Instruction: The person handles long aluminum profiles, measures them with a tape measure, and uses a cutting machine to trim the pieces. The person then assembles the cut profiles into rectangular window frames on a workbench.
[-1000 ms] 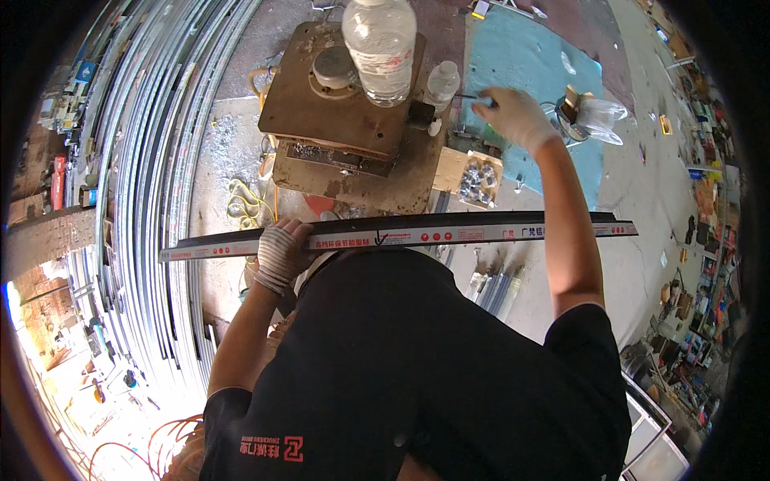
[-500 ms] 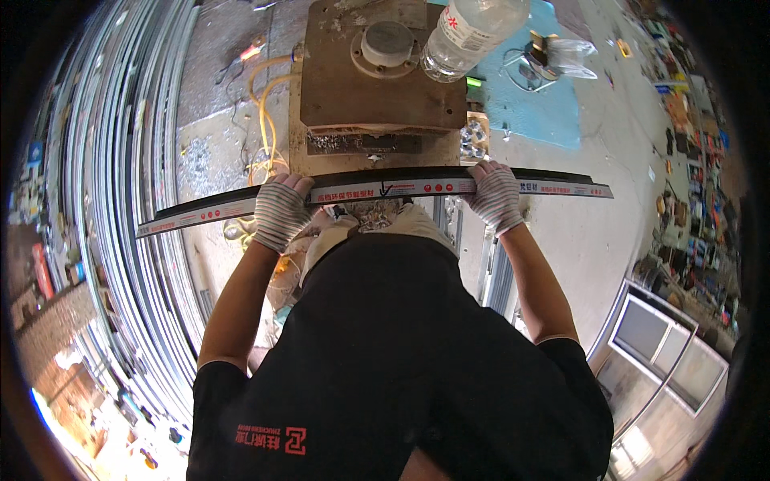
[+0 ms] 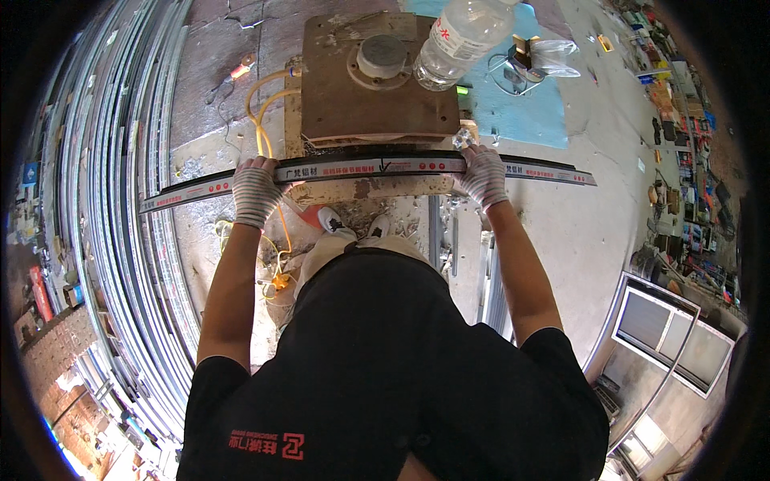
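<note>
A long aluminium profile [image 3: 361,167], dark along its far edge and wrapped in printed silvery film, stretches crosswise in front of me. A small black check-like mark shows near its middle. My left hand [image 3: 257,192], in a striped fingerless glove, is closed round the bar left of centre. On the right, my right hand [image 3: 484,178], gloved alike, grips it too. Both ends of the bar stick out past my hands. Just beyond it stands a brown metal machine [image 3: 337,104] with a round cap [image 3: 382,58]; whether the bar touches the machine I cannot tell.
A clear plastic bottle [image 3: 461,44] stands on the machine's right side. Yellow hoses [image 3: 255,104] run off its left. Many long profiles [image 3: 120,200] lie along the left. A blue sheet [image 3: 521,104] covers floor at the far right; framed window panels [image 3: 670,337] stand near right.
Both hands have carried the profile away from my body, up to the near edge of the machine. More of my feet and the floor now shows below the bar.
</note>
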Motion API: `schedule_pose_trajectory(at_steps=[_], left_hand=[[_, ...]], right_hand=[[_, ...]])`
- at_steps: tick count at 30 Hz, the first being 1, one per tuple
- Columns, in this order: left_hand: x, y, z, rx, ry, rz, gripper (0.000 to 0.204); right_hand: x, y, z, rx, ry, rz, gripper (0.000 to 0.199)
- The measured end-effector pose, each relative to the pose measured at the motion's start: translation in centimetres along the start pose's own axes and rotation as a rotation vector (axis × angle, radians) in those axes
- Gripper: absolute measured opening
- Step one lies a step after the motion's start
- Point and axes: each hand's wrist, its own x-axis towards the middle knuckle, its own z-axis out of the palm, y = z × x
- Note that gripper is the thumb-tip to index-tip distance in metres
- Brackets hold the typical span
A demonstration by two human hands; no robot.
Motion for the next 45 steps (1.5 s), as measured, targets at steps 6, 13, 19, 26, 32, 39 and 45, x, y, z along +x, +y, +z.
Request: schedule_pose_trajectory(at_steps=[6,13,19,26,32,39,45], left_hand=[[0.6,-0.7,0.2,0.03,0.069,-0.036,0.049],[1.0,-0.6,-0.3,0.074,-0.014,-0.087,0.048],[1.5,-0.1,-1.0,0.145,-0.101,-0.104,0.048],[1.7,-0.5,-1.1,0.152,-0.106,-0.085,0.046],[1.6,-0.9,-0.4,0.142,-0.06,-0.043,0.048],[1.8,-0.6,-1.2,0.111,-0.103,-0.051,0.055],[2.0,-0.8,-1.0,0.129,-0.116,-0.03,0.059]], right_hand=[[0.9,-0.5,0.3,-0.002,-0.049,0.045,0.059],[1.3,-0.7,0.0,-0.098,-0.07,0.039,0.068],[1.4,-0.3,0.5,-0.083,-0.029,0.018,0.068],[1.4,0.3,1.5,0.001,-0.027,0.012,0.066],[1.6,0.4,1.3,-0.015,0.05,-0.048,0.064],[1.9,0.6,1.6,-0.039,-0.024,-0.017,0.059],[1.9,0.6,1.4,-0.048,-0.038,-0.029,0.057]])
